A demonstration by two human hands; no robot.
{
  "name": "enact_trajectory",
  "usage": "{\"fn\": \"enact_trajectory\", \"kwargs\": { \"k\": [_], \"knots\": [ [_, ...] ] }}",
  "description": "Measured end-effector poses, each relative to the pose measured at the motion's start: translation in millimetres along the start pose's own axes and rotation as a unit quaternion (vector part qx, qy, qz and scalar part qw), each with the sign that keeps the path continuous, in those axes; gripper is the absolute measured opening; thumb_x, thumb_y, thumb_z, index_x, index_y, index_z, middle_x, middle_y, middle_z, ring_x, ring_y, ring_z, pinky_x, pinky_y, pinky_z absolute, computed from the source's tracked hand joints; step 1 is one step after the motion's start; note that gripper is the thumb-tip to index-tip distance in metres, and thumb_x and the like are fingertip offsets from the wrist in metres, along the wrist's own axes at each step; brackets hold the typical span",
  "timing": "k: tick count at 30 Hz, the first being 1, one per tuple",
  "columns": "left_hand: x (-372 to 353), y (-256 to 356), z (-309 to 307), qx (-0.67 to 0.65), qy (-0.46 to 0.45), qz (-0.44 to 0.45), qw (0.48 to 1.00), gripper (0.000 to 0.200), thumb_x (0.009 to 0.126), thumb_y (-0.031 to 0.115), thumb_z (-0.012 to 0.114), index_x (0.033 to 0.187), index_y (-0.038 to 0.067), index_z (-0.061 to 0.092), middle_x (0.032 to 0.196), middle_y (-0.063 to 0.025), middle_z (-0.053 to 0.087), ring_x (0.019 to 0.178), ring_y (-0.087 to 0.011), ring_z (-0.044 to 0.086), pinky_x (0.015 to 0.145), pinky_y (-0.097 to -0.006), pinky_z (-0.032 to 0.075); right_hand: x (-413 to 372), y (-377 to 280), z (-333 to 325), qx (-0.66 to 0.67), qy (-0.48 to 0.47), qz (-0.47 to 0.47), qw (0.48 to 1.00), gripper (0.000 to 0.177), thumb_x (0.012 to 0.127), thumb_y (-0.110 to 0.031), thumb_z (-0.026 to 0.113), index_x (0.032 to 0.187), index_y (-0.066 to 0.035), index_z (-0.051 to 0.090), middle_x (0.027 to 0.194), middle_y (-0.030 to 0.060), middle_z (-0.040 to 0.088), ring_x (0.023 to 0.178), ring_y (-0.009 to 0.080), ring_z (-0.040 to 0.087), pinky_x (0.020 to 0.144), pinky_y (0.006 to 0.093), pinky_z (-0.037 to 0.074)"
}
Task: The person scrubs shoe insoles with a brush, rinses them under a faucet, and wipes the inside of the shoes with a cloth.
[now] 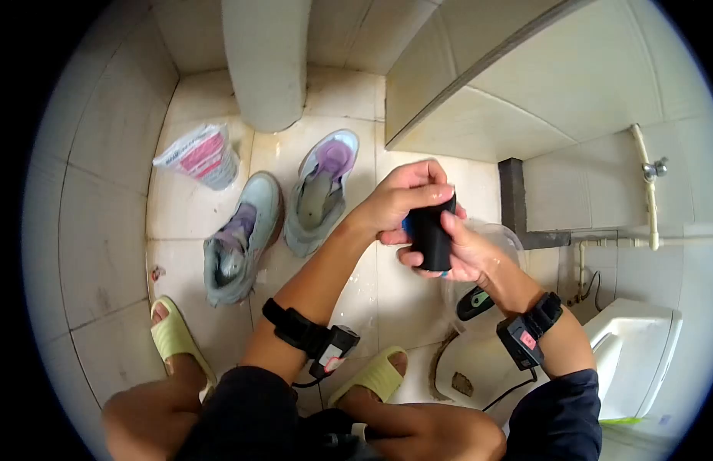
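Observation:
Out in front of me, both hands are closed around a black, elongated, smooth piece (431,240) with bits of blue showing at its edges. My left hand (406,201) grips its upper end, thumb on top. Lower down, my right hand (465,250) wraps the same piece from the right side, its thumb pressed on the black face. I cannot tell what kind of thing it is. Drops of water show on the fingers. Beneath my right forearm is a clear plastic basin (510,237), partly hidden, with a dark green-edged object (474,303) in it.
Two pale blue sneakers with lilac tongues, one (245,238) nearer and one (319,192) farther, stand on the wet tiles. Beside them is a pink-and-white bag (203,157). A thick pipe (266,61) rises behind. At right are a wall tap (654,170) and a white fixture (636,349).

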State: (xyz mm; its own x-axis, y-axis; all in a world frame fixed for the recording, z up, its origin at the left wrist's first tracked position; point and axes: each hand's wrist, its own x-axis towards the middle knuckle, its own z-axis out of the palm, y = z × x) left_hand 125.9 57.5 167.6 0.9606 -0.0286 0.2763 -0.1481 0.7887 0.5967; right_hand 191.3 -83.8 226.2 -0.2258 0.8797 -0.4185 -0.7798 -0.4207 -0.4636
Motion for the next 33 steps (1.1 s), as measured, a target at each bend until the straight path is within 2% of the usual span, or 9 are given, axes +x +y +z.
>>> {"fn": "enact_trajectory", "kwargs": {
  "k": [2,5,7,10,14,22,25,27,33],
  "knots": [
    [-7,-3,3,-0.009,0.031,0.011,0.999,0.016,0.094,0.017,0.056,0.092,0.007,0.044,0.091,-0.0118,0.060,0.093,-0.0261,0.065,0.087,-0.0402,0.052,1,-2,10,-0.045,0.088,-0.001,0.995,0.071,0.084,-0.035,0.069,0.133,0.002,0.034,0.117,0.0221,0.055,0.079,0.0148,0.055,0.054,0.0201,0.049],
    [-14,1,14,0.007,0.077,0.005,0.997,0.015,0.096,0.016,0.053,0.091,0.007,0.042,0.084,-0.0081,0.057,0.081,-0.0220,0.064,0.079,-0.0360,0.053,2,5,26,-0.007,0.157,-0.028,0.987,0.058,0.084,-0.017,0.063,0.132,0.002,0.034,0.119,0.0257,0.054,0.077,0.0156,0.055,0.053,0.0199,0.050],
    [-15,2,19,0.026,0.134,0.000,0.991,0.017,0.095,0.018,0.054,0.090,0.008,0.041,0.084,-0.0081,0.057,0.076,-0.0180,0.061,0.071,-0.0318,0.053,-3,3,29,0.012,0.196,-0.016,0.980,0.048,0.085,-0.018,0.064,0.123,0.001,0.042,0.111,0.0205,0.056,0.072,0.0156,0.055,0.049,0.0193,0.049],
    [-12,1,34,0.024,0.166,-0.039,0.985,0.012,0.094,0.014,0.053,0.095,0.009,0.042,0.077,-0.0047,0.054,0.069,-0.0128,0.056,0.060,-0.0254,0.047,-8,-1,32,-0.016,0.263,0.088,0.961,0.020,0.081,-0.016,0.067,0.091,-0.006,0.052,0.080,0.0043,0.054,0.061,0.0116,0.053,0.039,0.0227,0.036],
    [-5,-19,39,0.065,0.192,-0.058,0.978,0.013,0.092,0.012,0.054,0.098,0.008,0.043,0.065,-0.0007,0.047,0.055,-0.0088,0.045,0.050,-0.0250,0.036,-3,21,20,-0.114,0.326,0.061,0.936,0.017,0.077,-0.016,0.065,0.081,-0.008,0.050,0.064,0.0012,0.048,0.049,0.0090,0.046,0.037,0.0237,0.025],
    [1,-53,10,0.174,0.279,-0.128,0.936,0.013,0.090,0.012,0.055,0.095,0.008,0.044,0.052,-0.0003,0.045,0.040,-0.0095,0.036,0.040,-0.0293,0.030,11,32,8,-0.383,0.413,0.144,0.814,0.022,0.080,-0.026,0.058,0.082,-0.005,0.052,0.054,0.0026,0.047,0.041,0.0100,0.042,0.035,0.0267,0.028],
    [3,-77,-5,0.260,0.333,-0.142,0.895,0.009,0.090,0.009,0.054,0.092,0.007,0.045,0.054,-0.0014,0.047,0.042,-0.0099,0.038,0.041,-0.0298,0.030,16,54,-40,-0.490,0.387,0.074,0.778,0.027,0.082,-0.026,0.056,0.087,0.000,0.055,0.060,0.0070,0.054,0.049,0.0163,0.051,0.045,0.0328,0.040],
    [4,-91,-17,0.370,0.356,-0.090,0.853,0.006,0.089,0.005,0.051,0.091,0.006,0.046,0.054,-0.0044,0.049,0.045,-0.0125,0.042,0.044,-0.0324,0.033,26,63,-69,-0.584,0.353,-0.012,0.731,0.032,0.082,-0.025,0.055,0.091,0.004,0.058,0.077,0.0204,0.065,0.073,0.0350,0.063,0.068,0.0424,0.048],
    [1,-95,-32,0.541,0.380,-0.073,0.746,0.008,0.088,0.001,0.049,0.093,0.006,0.045,0.057,-0.0091,0.052,0.050,-0.0170,0.050,0.049,-0.0362,0.039,57,83,-104,-0.605,0.378,-0.095,0.695,0.036,0.082,-0.028,0.055,0.102,0.002,0.060,0.096,0.0267,0.064,0.094,0.0410,0.062,0.081,0.0434,0.048]
  ]
}}
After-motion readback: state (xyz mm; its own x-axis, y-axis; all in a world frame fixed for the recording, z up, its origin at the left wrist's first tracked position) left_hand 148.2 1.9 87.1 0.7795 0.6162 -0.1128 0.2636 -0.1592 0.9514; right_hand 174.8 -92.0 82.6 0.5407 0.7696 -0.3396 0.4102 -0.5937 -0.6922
